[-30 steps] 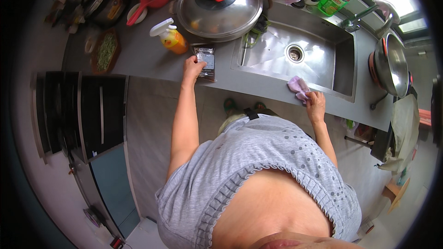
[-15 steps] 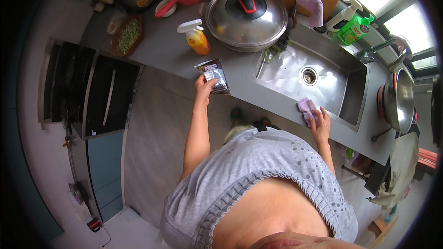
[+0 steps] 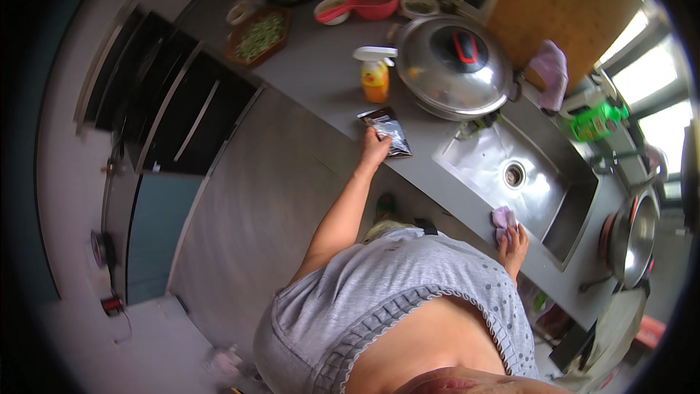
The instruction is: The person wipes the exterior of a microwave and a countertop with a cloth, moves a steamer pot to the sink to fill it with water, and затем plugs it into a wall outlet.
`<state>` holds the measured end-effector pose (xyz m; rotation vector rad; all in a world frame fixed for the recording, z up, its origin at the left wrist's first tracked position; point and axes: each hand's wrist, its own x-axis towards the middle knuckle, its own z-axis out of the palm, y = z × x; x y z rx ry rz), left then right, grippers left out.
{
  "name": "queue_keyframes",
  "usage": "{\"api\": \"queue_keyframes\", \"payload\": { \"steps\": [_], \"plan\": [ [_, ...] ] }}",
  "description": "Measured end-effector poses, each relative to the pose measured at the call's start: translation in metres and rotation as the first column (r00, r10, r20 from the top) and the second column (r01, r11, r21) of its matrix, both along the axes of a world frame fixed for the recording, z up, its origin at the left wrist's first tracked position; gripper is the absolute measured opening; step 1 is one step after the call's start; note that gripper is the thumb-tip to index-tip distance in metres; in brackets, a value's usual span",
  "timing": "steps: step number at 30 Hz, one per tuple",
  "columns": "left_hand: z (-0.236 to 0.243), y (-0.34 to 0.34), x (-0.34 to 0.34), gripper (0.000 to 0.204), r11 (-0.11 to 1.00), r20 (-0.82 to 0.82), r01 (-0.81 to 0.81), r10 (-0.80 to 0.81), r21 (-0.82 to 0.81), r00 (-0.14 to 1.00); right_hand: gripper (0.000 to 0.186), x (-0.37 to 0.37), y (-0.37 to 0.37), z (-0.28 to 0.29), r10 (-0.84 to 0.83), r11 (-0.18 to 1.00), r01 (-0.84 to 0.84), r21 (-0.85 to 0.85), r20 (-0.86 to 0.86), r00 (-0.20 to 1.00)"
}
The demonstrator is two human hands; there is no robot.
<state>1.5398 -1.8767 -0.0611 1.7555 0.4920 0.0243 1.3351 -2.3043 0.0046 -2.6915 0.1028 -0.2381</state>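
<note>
My left hand (image 3: 375, 149) is closed on a small dark packet (image 3: 387, 122) with a shiny silvery front, at the front edge of the counter. Just beyond the packet stands an orange spray bottle (image 3: 375, 82) with a white trigger head. My right hand (image 3: 515, 246) rests at the sink's front edge, its fingers curled against a folded lilac cloth (image 3: 502, 219). Part of that cloth is hidden by the fingers. Behind the cloth lies the steel sink (image 3: 474, 157) with a round drain.
A large lidded steel wok (image 3: 430, 51) stands left of the sink. Farther left are a pink ladle-like scoop (image 3: 373, 0) and a tray of chopped greens (image 3: 260, 36). A green bottle (image 3: 594, 124) stands behind the sink, and an open steel pan (image 3: 633, 241) sits at the right.
My view has turned, so the counter and its things appear farther right and tilted. The packet stays in my left hand; my right hand is still at the lilac cloth.
</note>
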Motion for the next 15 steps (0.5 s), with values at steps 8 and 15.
{"api": "queue_keyframes", "payload": {
  "steps": [8,15],
  "plan": [
    [0.028,0.006,-0.019,0.058,0.949,-0.306,0.078,0.021,0.305,0.952,0.029,0.025,0.004,0.015,0.065,0.998,-0.065,0.011,0.009,0.998],
    [0.020,-0.007,-0.031,0.078,0.945,-0.245,0.051,0.031,0.322,0.969,0.028,0.041,0.006,0.038,0.177,0.984,-0.178,0.022,0.035,0.984]
  ]
}}
